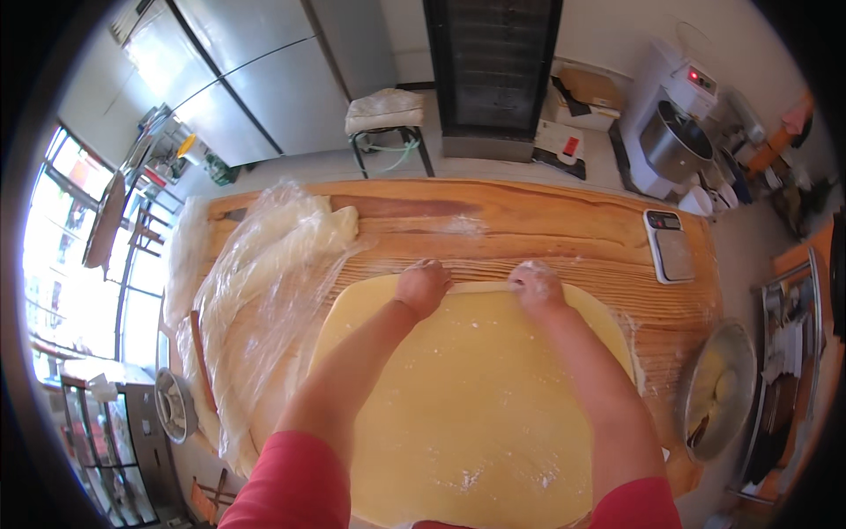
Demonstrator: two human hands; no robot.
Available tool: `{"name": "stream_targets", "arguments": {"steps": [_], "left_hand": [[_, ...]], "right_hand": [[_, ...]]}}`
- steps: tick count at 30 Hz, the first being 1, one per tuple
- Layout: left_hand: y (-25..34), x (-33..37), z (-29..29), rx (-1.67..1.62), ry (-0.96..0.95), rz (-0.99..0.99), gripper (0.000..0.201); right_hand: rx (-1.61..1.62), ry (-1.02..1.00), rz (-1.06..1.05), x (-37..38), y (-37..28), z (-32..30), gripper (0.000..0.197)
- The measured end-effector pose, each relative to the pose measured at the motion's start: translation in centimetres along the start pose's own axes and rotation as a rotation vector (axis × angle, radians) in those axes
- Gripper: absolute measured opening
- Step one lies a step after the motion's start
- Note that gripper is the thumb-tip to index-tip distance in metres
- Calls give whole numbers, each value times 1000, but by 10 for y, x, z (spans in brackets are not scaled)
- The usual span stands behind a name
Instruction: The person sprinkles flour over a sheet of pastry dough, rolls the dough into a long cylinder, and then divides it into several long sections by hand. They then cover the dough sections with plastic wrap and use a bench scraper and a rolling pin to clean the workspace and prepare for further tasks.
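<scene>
Dough point(476, 397) lies flat on the table point(564, 212), left hand point(425, 286) at its eleven o'clock edge and right hand point(536, 285) at one, fingers curled, though whether they pinch it I cannot tell; scale point(674, 251) at two, metal bowl point(730, 353) at three

Counted on inspection: one left hand point(424, 287), one right hand point(538, 286), one yellow dough sheet point(471, 379), one wooden worktable point(564, 212), one digital scale point(671, 249), one floor-standing mixer point(664, 137), one dark upright cabinet point(493, 75).
</scene>
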State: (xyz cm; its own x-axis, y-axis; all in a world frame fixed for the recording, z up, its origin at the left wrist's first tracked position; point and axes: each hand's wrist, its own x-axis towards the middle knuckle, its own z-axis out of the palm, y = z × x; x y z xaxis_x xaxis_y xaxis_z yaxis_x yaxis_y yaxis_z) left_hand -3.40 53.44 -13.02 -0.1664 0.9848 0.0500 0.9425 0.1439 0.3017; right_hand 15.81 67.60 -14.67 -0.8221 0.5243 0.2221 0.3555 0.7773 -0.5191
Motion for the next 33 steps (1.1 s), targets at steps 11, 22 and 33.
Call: {"name": "stream_targets", "arguments": {"steps": [11,22,33], "left_hand": [[-36,-42,-16,174,88,196,12],[-53,-49,-30,263,-49,181,8],[-48,-54,-42,105,30,133,16]], "right_hand": [[-274,-218,-26,-19,10,-36,9],[-202,-185,-109,-24,43,-51,9],[-137,-127,-98,-27,31,-49,17]]}}
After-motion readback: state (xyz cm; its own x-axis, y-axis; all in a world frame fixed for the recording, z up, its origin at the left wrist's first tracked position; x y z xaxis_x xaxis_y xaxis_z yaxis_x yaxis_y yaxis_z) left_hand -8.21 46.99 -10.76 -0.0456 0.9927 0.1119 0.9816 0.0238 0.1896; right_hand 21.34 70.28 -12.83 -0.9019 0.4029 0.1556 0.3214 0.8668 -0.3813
